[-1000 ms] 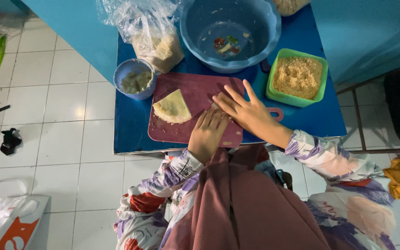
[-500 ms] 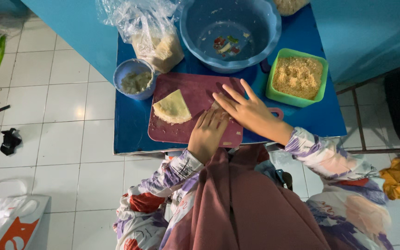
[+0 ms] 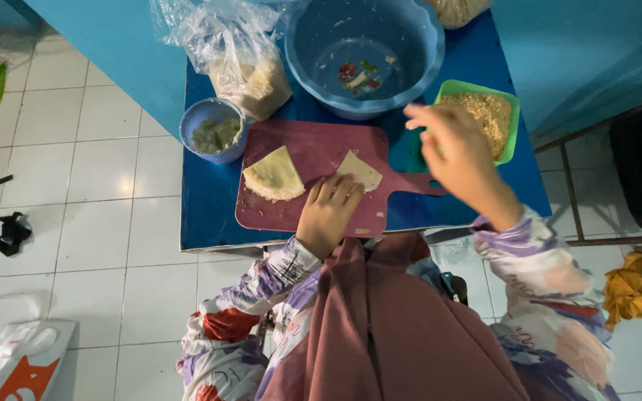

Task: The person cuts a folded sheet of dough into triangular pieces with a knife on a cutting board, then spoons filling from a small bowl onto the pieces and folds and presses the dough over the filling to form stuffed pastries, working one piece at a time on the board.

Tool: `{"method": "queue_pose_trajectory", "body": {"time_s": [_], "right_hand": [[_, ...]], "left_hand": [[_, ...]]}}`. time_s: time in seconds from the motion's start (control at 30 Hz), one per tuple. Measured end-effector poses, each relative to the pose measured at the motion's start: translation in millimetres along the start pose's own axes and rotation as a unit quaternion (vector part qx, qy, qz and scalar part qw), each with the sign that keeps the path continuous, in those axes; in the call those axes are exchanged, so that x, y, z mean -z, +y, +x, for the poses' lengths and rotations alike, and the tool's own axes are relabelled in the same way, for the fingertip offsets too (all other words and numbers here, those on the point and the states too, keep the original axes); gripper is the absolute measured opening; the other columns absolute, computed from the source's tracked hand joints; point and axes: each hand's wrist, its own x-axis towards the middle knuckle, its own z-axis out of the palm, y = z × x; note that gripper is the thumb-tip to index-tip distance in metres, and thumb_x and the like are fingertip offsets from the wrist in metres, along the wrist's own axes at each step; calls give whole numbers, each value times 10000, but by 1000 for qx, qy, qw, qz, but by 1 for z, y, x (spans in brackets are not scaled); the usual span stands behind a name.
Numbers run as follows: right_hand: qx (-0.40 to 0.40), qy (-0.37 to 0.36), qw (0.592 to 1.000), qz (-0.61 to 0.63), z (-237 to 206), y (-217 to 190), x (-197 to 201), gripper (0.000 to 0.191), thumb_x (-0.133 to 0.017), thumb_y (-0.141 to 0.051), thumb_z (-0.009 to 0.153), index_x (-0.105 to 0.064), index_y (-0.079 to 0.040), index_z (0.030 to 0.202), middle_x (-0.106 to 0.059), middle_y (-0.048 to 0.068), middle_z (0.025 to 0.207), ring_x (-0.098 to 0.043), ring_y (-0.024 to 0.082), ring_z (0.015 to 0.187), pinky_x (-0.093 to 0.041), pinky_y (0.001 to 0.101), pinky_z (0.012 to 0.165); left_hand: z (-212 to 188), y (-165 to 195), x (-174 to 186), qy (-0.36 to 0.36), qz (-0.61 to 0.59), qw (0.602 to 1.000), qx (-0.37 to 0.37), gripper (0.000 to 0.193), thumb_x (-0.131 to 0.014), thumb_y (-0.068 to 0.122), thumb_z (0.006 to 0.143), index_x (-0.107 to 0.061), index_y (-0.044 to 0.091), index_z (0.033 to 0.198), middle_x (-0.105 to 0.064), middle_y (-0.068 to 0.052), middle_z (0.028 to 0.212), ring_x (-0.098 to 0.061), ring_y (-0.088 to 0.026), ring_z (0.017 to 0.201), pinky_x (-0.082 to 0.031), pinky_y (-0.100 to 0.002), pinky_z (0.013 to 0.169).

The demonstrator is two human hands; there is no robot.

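Your left hand (image 3: pixel 328 215) lies flat, open, pinning the folded wrapper (image 3: pixel 360 171) on the purple cutting board (image 3: pixel 313 148). Your right hand (image 3: pixel 451 152), fingers loosely curled and empty, hovers by the green crumb tray (image 3: pixel 514 122). Press gently, keeping the fold closed.

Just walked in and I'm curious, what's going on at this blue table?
A person's left hand rests on a folded triangular wrapper on a maroon cutting board. Their right hand hovers open beside a green tray of crumbs. Another folded piece lies on the board, near a small blue cup of filling.
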Motion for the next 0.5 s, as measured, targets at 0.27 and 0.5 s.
{"method": "queue_pose_trajectory", "body": {"time_s": [0.27, 0.5], "right_hand": [[-27, -121, 954, 273, -7, 5, -46, 631, -420, 97, 933, -362, -20, 1550, -688, 110, 1379, -549, 340, 1390, -431, 398, 1099], [43, -80, 989, 119, -17, 4, -95, 737, -516, 113, 862, -345, -15, 1568, -606, 158, 1442, -434, 418, 1447, -369, 477, 1189]], "left_hand": [[-1, 2, -5, 4, 13, 1000, 11, 451, -569, 79, 856, -598, 36, 1304, -578, -165, 1388, -543, -347, 1314, -437, -467, 1126], [-4, 1, -7, -3, 21, 1000, 7, 469, -570, 97, 856, -596, 41, 1321, -580, -166, 1378, -543, -349, 1312, -429, -489, 1126]]}}
